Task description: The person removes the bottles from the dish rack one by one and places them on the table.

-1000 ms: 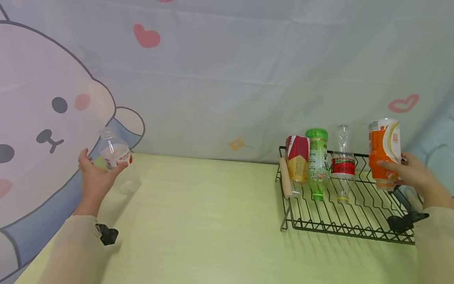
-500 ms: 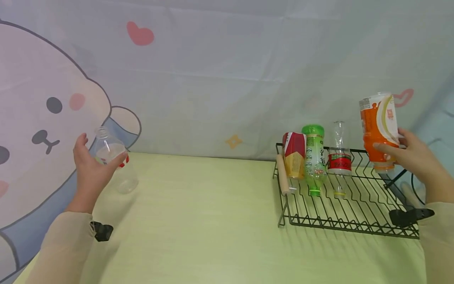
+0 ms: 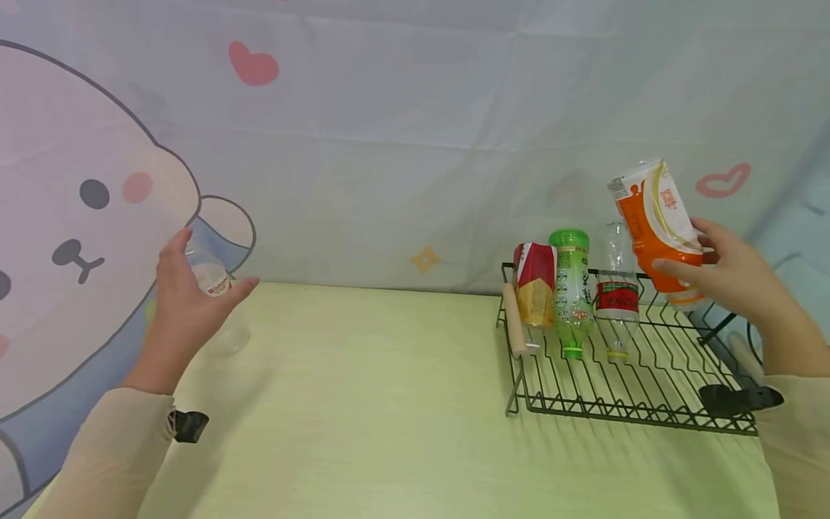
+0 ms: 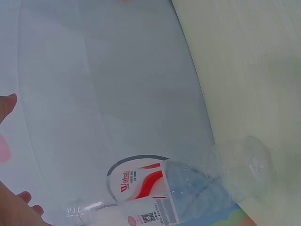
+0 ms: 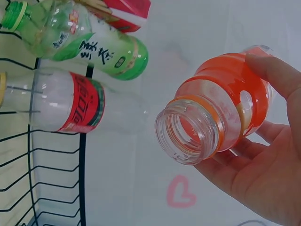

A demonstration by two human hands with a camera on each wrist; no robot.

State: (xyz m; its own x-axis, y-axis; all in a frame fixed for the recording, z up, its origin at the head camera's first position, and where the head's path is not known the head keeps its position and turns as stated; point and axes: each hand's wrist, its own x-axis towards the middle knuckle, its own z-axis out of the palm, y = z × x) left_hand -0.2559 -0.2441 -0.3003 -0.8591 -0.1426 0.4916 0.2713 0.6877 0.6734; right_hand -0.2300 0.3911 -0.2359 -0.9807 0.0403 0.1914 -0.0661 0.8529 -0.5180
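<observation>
My right hand [image 3: 735,270] grips an orange-and-white labelled plastic bottle [image 3: 655,223] above the rack. Its capless mouth points down, and the bottle leans left at the top. In the right wrist view the thumb and fingers wrap round this bottle [image 5: 225,99]. At the left, my left hand [image 3: 194,299] is raised with thumb and fingers spread and nothing between them. Behind it a clear bottle [image 3: 230,335] with a white and red label stands upright on the table, partly hidden by the hand. The left wrist view shows this clear bottle [image 4: 197,188] apart from the fingertips [image 4: 7,103].
A black wire rack [image 3: 648,404] stands at the right. Upside down in it are a red-and-gold labelled bottle [image 3: 537,285], a green bottle [image 3: 572,295] and a clear red-labelled bottle [image 3: 617,299]. A wooden handle [image 3: 514,321] lies along the rack's left side. A printed cloth [image 3: 389,144] hangs behind.
My right hand has lifted the orange bottle and moved it left, tilting it more. My left hand has shifted right, in front of the clear bottle, which has stayed in place.
</observation>
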